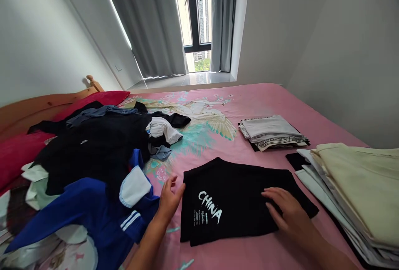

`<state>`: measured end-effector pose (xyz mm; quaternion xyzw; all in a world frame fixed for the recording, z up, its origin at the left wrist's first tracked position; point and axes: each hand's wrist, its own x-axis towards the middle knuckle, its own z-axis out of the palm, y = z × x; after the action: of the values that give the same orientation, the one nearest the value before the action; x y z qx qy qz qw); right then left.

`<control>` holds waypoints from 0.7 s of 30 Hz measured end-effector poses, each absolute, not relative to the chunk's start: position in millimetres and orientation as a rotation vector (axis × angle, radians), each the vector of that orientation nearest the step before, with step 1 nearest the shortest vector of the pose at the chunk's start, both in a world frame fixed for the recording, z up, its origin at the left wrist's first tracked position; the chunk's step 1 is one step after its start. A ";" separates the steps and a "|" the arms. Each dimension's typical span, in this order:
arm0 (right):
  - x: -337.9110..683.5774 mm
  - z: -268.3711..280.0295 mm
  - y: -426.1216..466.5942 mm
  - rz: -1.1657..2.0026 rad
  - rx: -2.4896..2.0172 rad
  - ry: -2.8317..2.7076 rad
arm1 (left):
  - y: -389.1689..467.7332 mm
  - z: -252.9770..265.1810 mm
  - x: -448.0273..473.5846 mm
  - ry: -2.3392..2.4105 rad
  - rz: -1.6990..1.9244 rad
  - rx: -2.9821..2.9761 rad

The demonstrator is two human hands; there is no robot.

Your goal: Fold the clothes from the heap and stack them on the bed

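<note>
Lying flat on a pink bedsheet (pixel 255 99), a folded black garment (pixel 240 203) with white "CHINA" lettering sits at the near middle of the bed, between two loosely open hands. The left hand (pixel 170 201) is at its left edge, fingers slightly bent and gripping nothing; whether the thumb touches the cloth, I cannot tell. The right hand (pixel 285 209) is over its right part, relaxed, with no cloth pinched.

The sheet carries a printed white bird (pixel 215 116) with turquoise plumage and small blossoms. Rumpled clothes (pixel 93 149) cover the left side, mostly dark, with a bright blue garment (pixel 109 216) nearest. Behind them are red pillows (pixel 18 153) and a wooden headboard (pixel 46 105). On the right lie a small grey-topped stack (pixel 266 130) and, nearer, a taller cream-topped stack (pixel 361 187).

Beyond the bed, grey curtains (pixel 149 20) flank a dark-framed window (pixel 193 12), through which a high-rise and greenery show; pale walls (pixel 289 24) stand on either side.
</note>
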<state>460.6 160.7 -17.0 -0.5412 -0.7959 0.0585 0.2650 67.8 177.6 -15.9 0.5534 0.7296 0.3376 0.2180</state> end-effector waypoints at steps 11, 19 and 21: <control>513.8 -55.0 107.4 -0.145 -1.710 -1.962 | 53.5 -33.5 72.5 1.704 0.727 2.215; 526.0 -49.0 107.9 0.391 -1.925 -1.212 | 73.2 -11.6 82.5 1.713 0.816 2.089; 528.5 -46.3 109.2 0.709 -1.941 -0.987 | 73.3 -7.7 85.6 1.760 0.841 1.927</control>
<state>528.5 109.2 -46.3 -0.7719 -0.3925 0.2820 0.4131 85.6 73.3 -7.7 0.6888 0.6290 0.3008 0.1985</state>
